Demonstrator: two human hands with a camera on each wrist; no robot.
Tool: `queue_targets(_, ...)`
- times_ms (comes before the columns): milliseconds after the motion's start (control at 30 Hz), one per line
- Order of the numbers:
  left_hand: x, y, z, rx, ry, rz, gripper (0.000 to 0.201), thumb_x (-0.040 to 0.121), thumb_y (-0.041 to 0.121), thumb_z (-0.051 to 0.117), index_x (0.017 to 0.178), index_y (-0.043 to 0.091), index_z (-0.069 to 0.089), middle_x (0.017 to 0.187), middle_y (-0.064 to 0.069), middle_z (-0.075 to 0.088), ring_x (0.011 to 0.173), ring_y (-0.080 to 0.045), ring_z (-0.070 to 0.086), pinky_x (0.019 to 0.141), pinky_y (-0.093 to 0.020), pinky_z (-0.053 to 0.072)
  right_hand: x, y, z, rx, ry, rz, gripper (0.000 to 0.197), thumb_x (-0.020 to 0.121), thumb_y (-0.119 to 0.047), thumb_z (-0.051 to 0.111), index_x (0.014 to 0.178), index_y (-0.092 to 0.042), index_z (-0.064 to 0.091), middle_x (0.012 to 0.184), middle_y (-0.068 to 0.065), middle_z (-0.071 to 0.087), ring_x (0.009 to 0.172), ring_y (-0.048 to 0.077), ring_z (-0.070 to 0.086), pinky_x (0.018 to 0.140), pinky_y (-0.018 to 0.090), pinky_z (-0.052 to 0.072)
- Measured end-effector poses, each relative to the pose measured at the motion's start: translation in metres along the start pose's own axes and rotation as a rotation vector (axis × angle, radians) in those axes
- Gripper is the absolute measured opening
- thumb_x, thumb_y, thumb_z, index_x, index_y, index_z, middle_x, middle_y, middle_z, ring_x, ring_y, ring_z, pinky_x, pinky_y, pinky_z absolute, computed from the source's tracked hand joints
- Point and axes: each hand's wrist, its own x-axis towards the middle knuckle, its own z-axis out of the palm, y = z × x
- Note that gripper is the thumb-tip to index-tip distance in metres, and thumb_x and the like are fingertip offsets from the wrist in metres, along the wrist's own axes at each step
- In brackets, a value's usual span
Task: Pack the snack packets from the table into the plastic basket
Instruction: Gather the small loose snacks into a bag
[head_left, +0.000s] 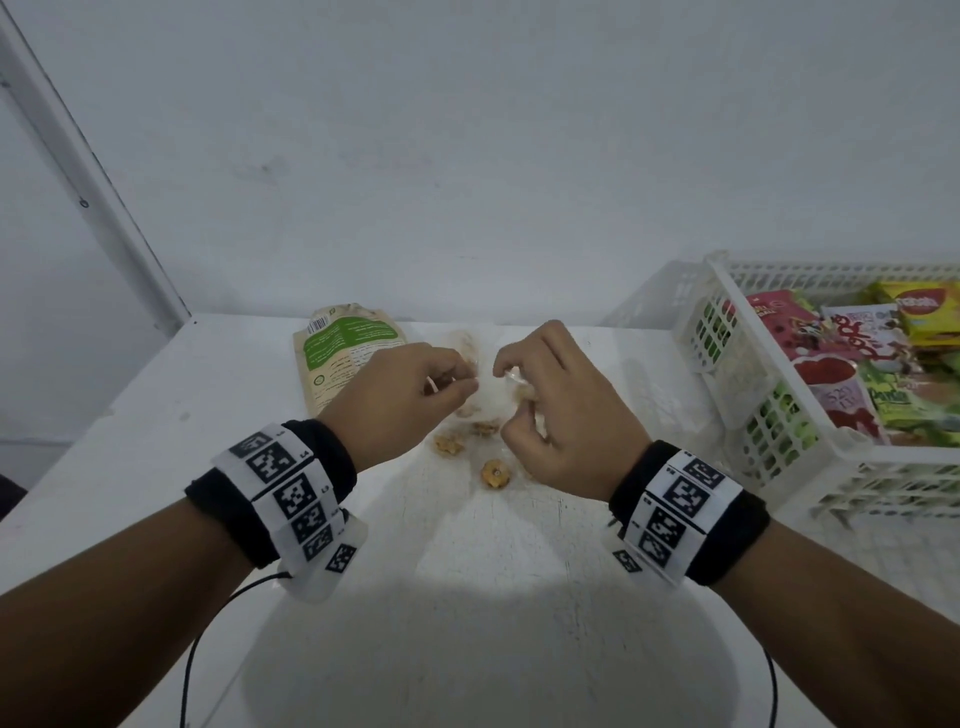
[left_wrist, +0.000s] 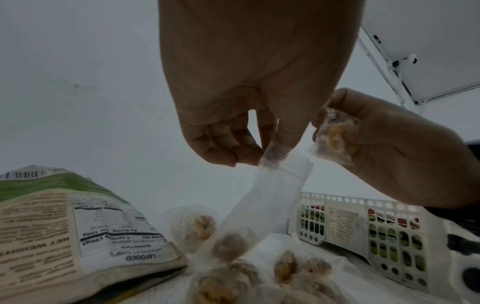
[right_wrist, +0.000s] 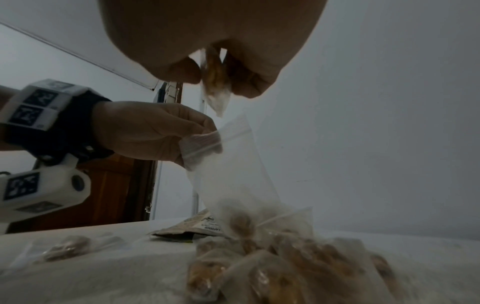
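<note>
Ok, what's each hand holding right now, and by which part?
The left hand pinches the clear zip bag by its top zip edge. The right hand holds a small wrapped snack around its body, between thumb and fingers.

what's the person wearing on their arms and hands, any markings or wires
Both forearms are bare, no sleeves or gloves. The left hand and right hand each have a wide black fabric wristband wrapped with a white band of square black-and-white coded markers. A white plastic camera housing with more markers sits under the left wrist. Thin black cables trail from both wrists.
</note>
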Motion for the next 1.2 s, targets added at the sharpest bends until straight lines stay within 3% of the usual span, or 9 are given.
queue_targets(67,-0.001,-0.001,0.001,-0.006,-0.007,-0.015,0.016,0.098,0.038,0.062,0.083,0.037,0.068,0.080,0.014,0.066,0.071,-0.004,0.061,0.070,-0.029,0.052,0.002,-0.002,0.002,0.004,-0.021,-0.029,0.038,0.082,-0.002,0.058,0.119,-0.009,0.058,0.108,0.001,0.047,0.080,0.013,0.050,0.065,0.025,0.047)
queue_targets(200,-0.002,-0.002,-0.001,0.019,-0.029,-0.017,0.024,0.100,0.029,0.059,0.079,0.041,0.063,0.073,0.022,0.062,0.068,0.001,0.056,0.063,-0.016,0.036,0.000,0.001,0.008,-0.064,-0.074,-0.146,0.030,0.094,0.000,0.060,0.123,-0.005,0.060,0.114,0.006,0.060,0.101,0.018,0.056,0.087,0.028,0.048)
queue_targets(333,-0.003,-0.009,-0.003,-0.012,0.004,-0.057,0.018,0.101,0.033,0.058,0.093,0.029,0.074,0.085,0.017,0.069,0.073,0.002,0.060,0.069,-0.020,0.041,-0.004,0.012,0.007,-0.130,-0.106,-0.202,0.016,0.096,-0.002,0.062,0.111,-0.008,0.066,0.109,0.003,0.067,0.099,0.018,0.058,0.088,0.029,0.046)
queue_targets(600,-0.002,-0.001,-0.002,-0.037,0.010,-0.043,0.020,0.100,0.035,0.060,0.092,0.028,0.077,0.083,0.021,0.070,0.067,0.004,0.060,0.062,-0.012,0.038,-0.005,0.021,0.014,-0.178,-0.141,-0.257,0.027,0.092,0.004,0.065,0.114,-0.011,0.072,0.119,0.002,0.072,0.110,0.024,0.066,0.091,0.043,0.050)
queue_targets(733,-0.001,0.000,-0.002,-0.052,-0.006,-0.032,0.020,0.100,0.034,0.060,0.092,0.029,0.078,0.077,0.026,0.068,0.062,0.005,0.058,0.059,-0.010,0.038,-0.003,0.020,0.011,-0.292,-0.016,-0.186,0.018,0.095,-0.013,0.070,0.111,-0.019,0.074,0.117,0.004,0.067,0.103,0.027,0.060,0.085,0.040,0.048)
queue_targets(900,-0.001,-0.004,-0.001,-0.048,-0.001,-0.055,0.019,0.100,0.035,0.062,0.089,0.028,0.076,0.073,0.022,0.066,0.057,0.004,0.056,0.056,-0.010,0.037,-0.005,0.020,0.007,-0.317,0.003,-0.146,0.023,0.096,-0.030,0.069,0.115,-0.019,0.072,0.110,0.005,0.061,0.094,0.025,0.056,0.078,0.039,0.047)
queue_targets(1067,0.000,-0.006,0.000,-0.040,0.001,-0.091,0.020,0.099,0.038,0.062,0.087,0.029,0.075,0.072,0.022,0.067,0.055,0.003,0.055,0.054,-0.009,0.036,-0.009,0.023,-0.002,-0.310,0.061,0.020,0.012,0.093,-0.015,0.059,0.104,-0.011,0.058,0.099,0.003,0.055,0.085,0.019,0.049,0.073,0.028,0.041)
queue_targets(1133,0.001,-0.007,0.000,-0.032,0.007,-0.093,0.020,0.099,0.039,0.062,0.088,0.030,0.075,0.080,0.018,0.070,0.059,0.001,0.058,0.057,-0.011,0.038,-0.014,0.036,-0.007,-0.299,-0.034,0.163,0.017,0.090,-0.015,0.055,0.107,-0.014,0.053,0.103,0.000,0.051,0.088,0.019,0.050,0.071,0.029,0.045)
queue_targets(1200,0.002,-0.006,-0.001,-0.032,0.018,-0.089,0.020,0.099,0.039,0.062,0.089,0.029,0.075,0.086,0.016,0.072,0.063,-0.001,0.061,0.059,-0.012,0.040,-0.021,0.050,-0.009,-0.316,-0.259,0.308,0.026,0.094,-0.025,0.054,0.119,-0.018,0.049,0.116,0.000,0.048,0.099,0.020,0.052,0.076,0.034,0.051)
